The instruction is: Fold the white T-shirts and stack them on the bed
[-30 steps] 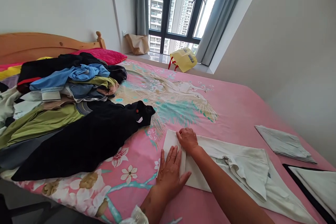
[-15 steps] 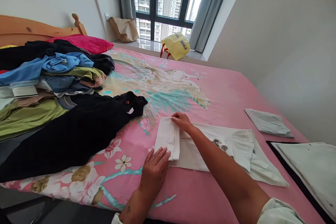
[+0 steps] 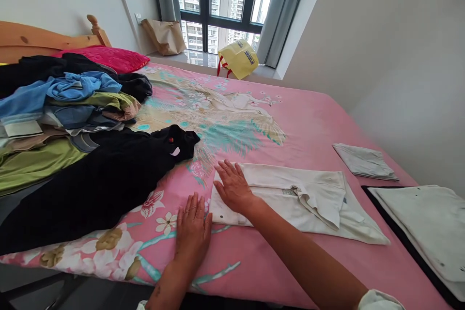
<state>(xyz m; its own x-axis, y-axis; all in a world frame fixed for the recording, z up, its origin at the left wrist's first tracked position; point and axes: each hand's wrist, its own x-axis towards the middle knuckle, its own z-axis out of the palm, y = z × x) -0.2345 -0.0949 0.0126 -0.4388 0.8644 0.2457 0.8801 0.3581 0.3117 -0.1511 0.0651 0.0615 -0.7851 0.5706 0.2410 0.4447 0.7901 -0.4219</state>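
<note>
A white garment, apparently a shirt, lies stretched out in a long folded strip on the pink bedsheet. A bunched flap of its cloth lies loosely over its right half. My right hand rests palm down on the left end, fingers outstretched and slightly spread, covering part of the cloth. Just off that end, my left hand lies flat on the sheet, its thumb close to the garment's edge. Neither hand grips anything. A black garment is spread to the left of both hands.
A heap of mixed clothes fills the bed's left side, before a red pillow. Folded grey trousers or shorts and a stack of flat garments lie right. A yellow bag and paper bag stand by the window.
My right hand has let go of the folded white end and now lies flat on it. My left hand has slid off the cloth, leftward onto the sheet. The view has shifted slightly.
</note>
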